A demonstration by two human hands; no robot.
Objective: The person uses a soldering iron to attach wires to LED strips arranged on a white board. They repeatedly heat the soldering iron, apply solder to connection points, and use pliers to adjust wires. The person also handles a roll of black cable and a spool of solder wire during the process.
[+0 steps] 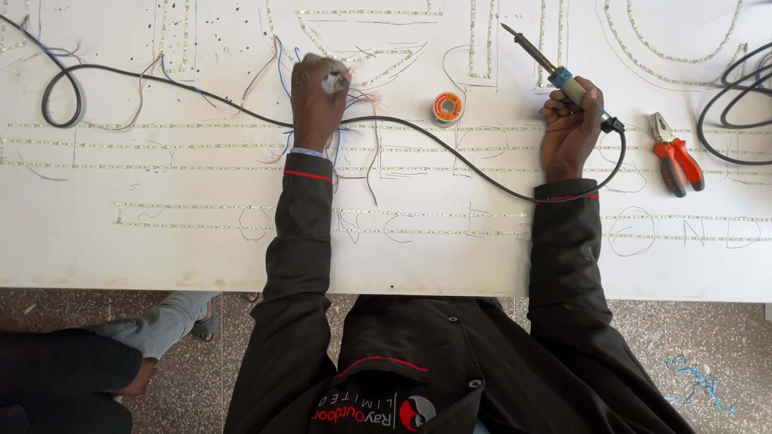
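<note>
While we lean over the white counter (96, 249), our right hand (569, 133) is clamped around the blue handle of a soldering iron (555, 74), fingers wrapped tight. We hold the iron tilted, its dark metal tip pointing up and to the far left, raised off the board. Its black cord (450, 157) leaves the handle at the near right of our fist, loops down past our right cuff, and runs left across the counter, passing under our left hand (318, 100) before curling into a loop at the far left.

Our left hand rests on the counter with its fingers drawn together on a small tuft of thin loose wires (358, 100), reddish and blue strands fanning out around the knuckles. We cannot tell exactly how many strands are pinched.

Between our two hands, a little farther out, sits a small orange spool of solder (447, 107), apart from both. To the right of the soldering iron lie pliers (674, 157) with orange-red handles, jaws pointing far. Another black cable (736, 112) coils at the far right edge.

Long rows of pale LED strip (201, 207) cross the counter from left to right, and more strips follow pencilled letter outlines along the far side.

At the near left, beneath the counter edge, another person's leg and sandalled foot (189, 313) show on the speckled floor (691, 345).
</note>
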